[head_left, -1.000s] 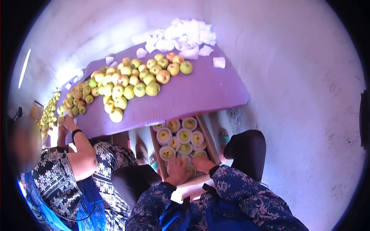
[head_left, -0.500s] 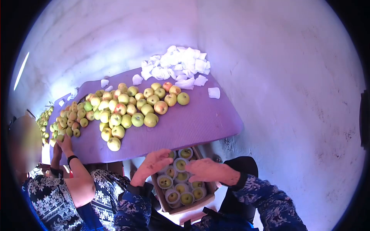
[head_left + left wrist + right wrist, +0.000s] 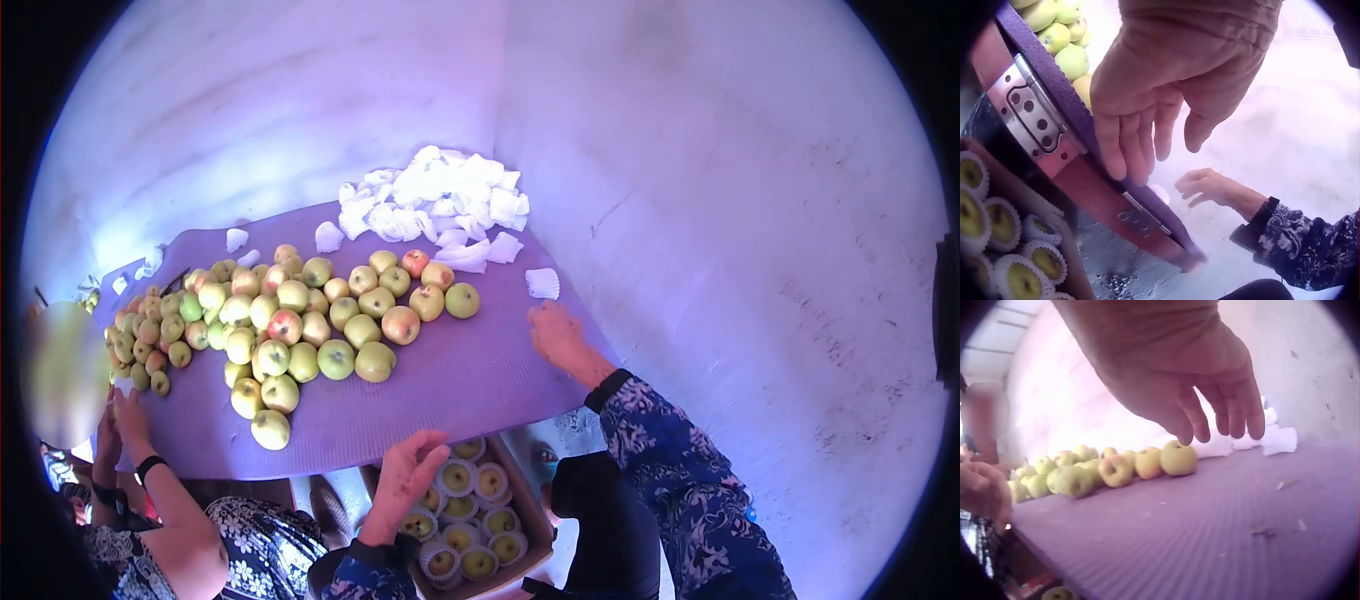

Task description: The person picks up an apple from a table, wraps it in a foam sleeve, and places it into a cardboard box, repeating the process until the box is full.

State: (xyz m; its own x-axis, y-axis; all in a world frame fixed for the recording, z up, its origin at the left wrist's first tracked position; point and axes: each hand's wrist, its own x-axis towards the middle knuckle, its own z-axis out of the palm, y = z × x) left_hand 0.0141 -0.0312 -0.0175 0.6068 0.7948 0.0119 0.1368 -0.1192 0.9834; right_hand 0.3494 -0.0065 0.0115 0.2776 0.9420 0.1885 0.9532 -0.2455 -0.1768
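Observation:
My right hand (image 3: 562,335) is over the right part of the purple-covered table (image 3: 480,375), just short of a single white foam net sleeve (image 3: 543,283). In the right wrist view its fingers (image 3: 1235,415) hang loosely down with nothing between them. My left hand (image 3: 408,478) hovers by the table's front edge, above the box; the left wrist view shows its fingers (image 3: 1129,144) relaxed and holding nothing. Below, a cardboard box (image 3: 535,520) holds several yellow-green apples (image 3: 460,507) in white foam nets. Loose apples (image 3: 335,358) lie heaped on the table.
A pile of white foam nets (image 3: 440,195) lies at the table's back, against the wall (image 3: 700,200). At the left another person's hand (image 3: 128,415) works by the apple heap. Metal hinges (image 3: 1038,119) sit on the table's side.
Both hands have come up out of the box. The right hand has moved right and forward over the table; the left has stayed near the front edge. The head view has tilted up.

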